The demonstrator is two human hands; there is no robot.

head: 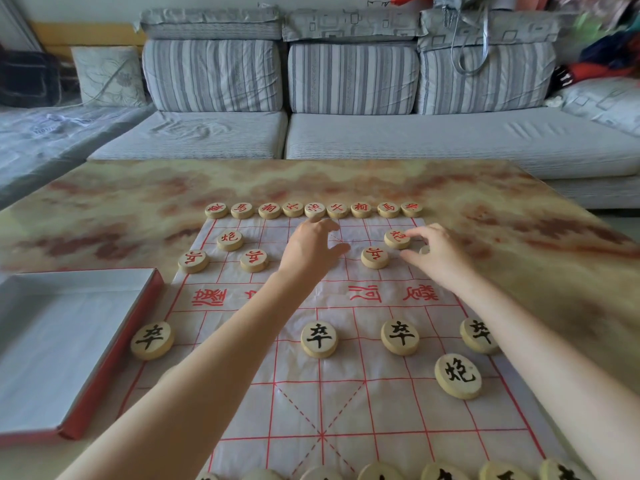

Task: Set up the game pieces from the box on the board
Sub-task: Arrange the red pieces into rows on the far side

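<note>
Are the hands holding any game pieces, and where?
The right hand seems to pinch a pale round wooden piece by its rim; the piece is mostly hidden. The left hand is spread open, holding nothing visible.

What we cannot make out

Under the right hand (pixel 438 254) we see only a pale sliver of a piece (pixel 424 250), its face hidden, and we cannot tell whether the fingers (pixel 415 233) grip it. The left arm (pixel 221 358) covers part of the board (pixel 346 403) and the middle of the red river lettering (pixel 365 294). The bottom edge cuts the near row of pieces (pixel 381 472), leaving their marks unreadable. The left edge cuts the box (pixel 69 341). The pile (pixel 602 46) at top right is blurred.
</note>
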